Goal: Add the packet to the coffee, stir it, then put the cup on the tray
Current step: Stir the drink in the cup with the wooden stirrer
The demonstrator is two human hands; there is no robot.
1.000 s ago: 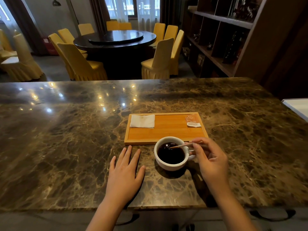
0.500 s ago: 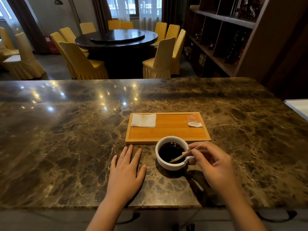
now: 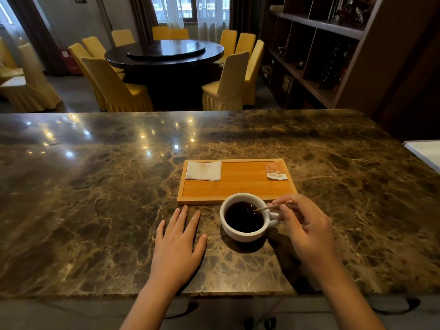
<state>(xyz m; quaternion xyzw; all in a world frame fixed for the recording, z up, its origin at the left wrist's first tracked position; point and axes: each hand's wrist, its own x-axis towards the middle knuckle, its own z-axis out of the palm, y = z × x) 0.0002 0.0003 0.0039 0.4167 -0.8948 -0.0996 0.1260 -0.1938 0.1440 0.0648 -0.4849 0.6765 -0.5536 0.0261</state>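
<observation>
- One white cup [image 3: 245, 231] of dark coffee [image 3: 243, 216], standing on the marble counter [image 3: 95, 210] just in front of the tray's near edge, not on the tray.
- One wooden tray [image 3: 238, 184], flat on the counter, beyond the cup.
- One packet [image 3: 275, 171], orange and white, lying in the tray's far right corner; cannot tell from here whether it is torn open.
- One folded white napkin [image 3: 203, 171] in the tray's far left corner.
- One thin wooden stir stick [image 3: 271, 207], tilted, its tip dipping into the coffee at the cup's right side.
- Right hand [image 3: 307, 229]: thumb and fingers pinched closed around the outer end of the stir stick, hand right of the cup, near the handle.
- Left hand [image 3: 177, 246]: fingers spread, lying palm-down flat on the counter left of the cup, holding nothing, not touching the cup.
- Two bare forearms coming in from the bottom edge.
- Background: one round dark table [image 3: 164, 52] with a turntable on top, ringed by yellow-covered chairs [image 3: 114, 86]; about ten chairs countable at that table, more at far left, partly cut off.
- One dark wooden shelf unit [image 3: 316, 55] at right with small items, too dim to count.
- One white surface corner [image 3: 426, 152] at the right edge.
</observation>
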